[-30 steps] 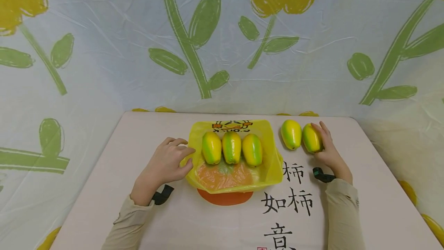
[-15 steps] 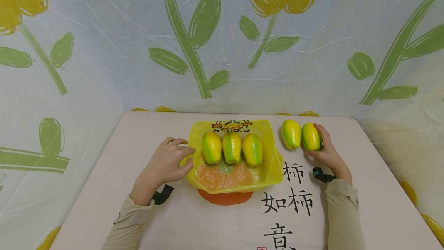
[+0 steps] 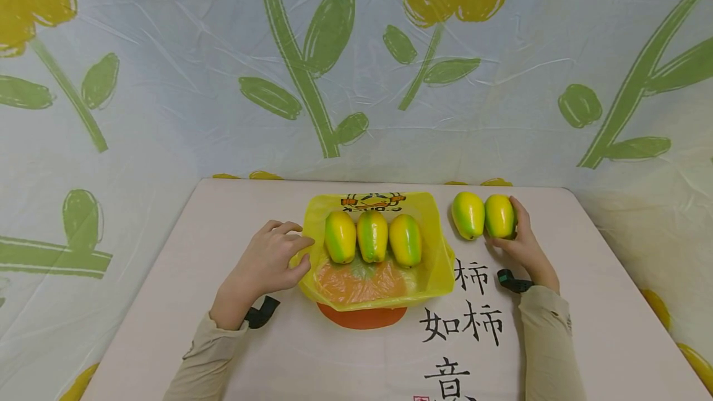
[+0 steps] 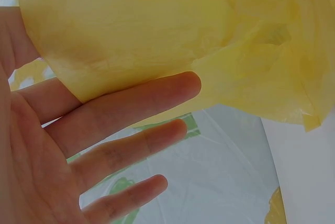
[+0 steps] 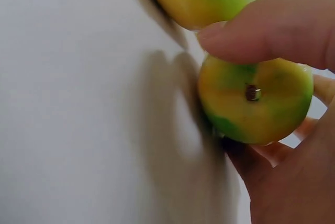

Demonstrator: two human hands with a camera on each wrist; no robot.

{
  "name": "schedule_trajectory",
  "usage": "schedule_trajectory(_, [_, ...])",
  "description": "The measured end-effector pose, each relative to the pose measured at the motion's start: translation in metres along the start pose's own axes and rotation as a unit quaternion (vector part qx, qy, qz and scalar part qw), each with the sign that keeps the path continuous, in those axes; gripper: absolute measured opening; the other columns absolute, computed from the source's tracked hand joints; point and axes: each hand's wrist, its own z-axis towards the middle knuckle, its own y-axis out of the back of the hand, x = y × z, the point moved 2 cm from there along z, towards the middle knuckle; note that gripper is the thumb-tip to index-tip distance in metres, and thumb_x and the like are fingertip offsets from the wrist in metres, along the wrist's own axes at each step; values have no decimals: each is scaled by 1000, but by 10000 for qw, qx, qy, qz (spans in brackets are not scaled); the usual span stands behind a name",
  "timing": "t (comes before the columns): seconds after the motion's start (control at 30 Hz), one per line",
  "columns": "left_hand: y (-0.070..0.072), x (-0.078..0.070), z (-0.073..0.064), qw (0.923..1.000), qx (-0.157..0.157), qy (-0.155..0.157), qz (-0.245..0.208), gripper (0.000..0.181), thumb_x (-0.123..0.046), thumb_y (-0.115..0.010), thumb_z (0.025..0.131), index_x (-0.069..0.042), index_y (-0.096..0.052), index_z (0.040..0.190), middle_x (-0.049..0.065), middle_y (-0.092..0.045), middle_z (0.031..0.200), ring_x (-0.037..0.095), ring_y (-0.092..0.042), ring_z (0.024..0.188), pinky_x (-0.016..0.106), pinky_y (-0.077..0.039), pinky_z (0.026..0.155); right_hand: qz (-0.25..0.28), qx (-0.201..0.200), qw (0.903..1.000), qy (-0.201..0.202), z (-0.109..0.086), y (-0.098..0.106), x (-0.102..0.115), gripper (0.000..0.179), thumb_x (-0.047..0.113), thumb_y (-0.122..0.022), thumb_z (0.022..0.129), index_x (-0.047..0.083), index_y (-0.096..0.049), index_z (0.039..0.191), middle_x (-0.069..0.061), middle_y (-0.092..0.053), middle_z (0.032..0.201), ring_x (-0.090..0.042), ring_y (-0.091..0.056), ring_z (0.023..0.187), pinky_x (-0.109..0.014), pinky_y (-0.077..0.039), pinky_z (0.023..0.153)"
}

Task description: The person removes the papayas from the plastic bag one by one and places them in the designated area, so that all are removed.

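My right hand [image 3: 523, 237] holds the outer of two glossy yellow-green papayas [image 3: 500, 216] at the back right, thumb on the near side and fingers round its right side. In the right wrist view this papaya's [image 5: 256, 101] stem end faces the camera. The other papaya [image 3: 468, 215] stands close on its left. My left hand [image 3: 273, 258] is at the left edge of a spread yellow plastic bag [image 3: 434, 283]. The left wrist view has thumb and index partly hidden behind the bag's film [image 4: 141, 30], middle finger [image 4: 141, 103] in front, fingers straight and spread.
Three more papayas [image 3: 372, 237] lie in a row in the bag's mouth. Beneath is a pale tabletop [image 3: 607, 320] with black brush characters [image 3: 462, 323] and an orange print [image 3: 362, 317]. A flower-patterned cloth [image 3: 223, 79] rises behind the table.
My right hand has shifted its hold on the outer papaya, its thumb now lower on the near side. That papaya has turned more upright and moved slightly back. The left hand stays put.
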Motion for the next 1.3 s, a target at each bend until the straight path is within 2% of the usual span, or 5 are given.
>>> schedule_trajectory(0.6, [0, -1, 0, 10000, 60, 29, 34, 21, -18, -63, 81, -11, -78, 95, -1, -74, 89, 28, -64, 103, 47, -46, 91, 114, -83, 9997, 206, 2, -3, -6, 110, -6, -67, 80, 11, 9, 158, -29, 4, 159, -53, -5, 141, -67, 0, 113])
schedule_trajectory(0.97, [-1, 0, 0, 10000, -8, -20, 42, 21, -17, -63, 80, -11, -77, 94, -1, -74, 88, 28, -65, 102, 47, -47, 89, 154, -32, 9998, -75, 3, -3, -7, 115, -4, -69, 81, 19, 12, 158, -24, 7, 161, -51, -4, 144, -69, 0, 112])
schedule_trajectory(1.3, [0, -2, 0, 10000, 10, -16, 36, 21, -17, -63, 81, -11, -78, 95, 0, -74, 89, 28, -65, 102, 48, -47, 90, -14, -19, 9996, -278, -2, 0, -1, 114, 8, -72, 84, 25, 12, 158, -18, 11, 163, -56, -2, 143, -74, -6, 109])
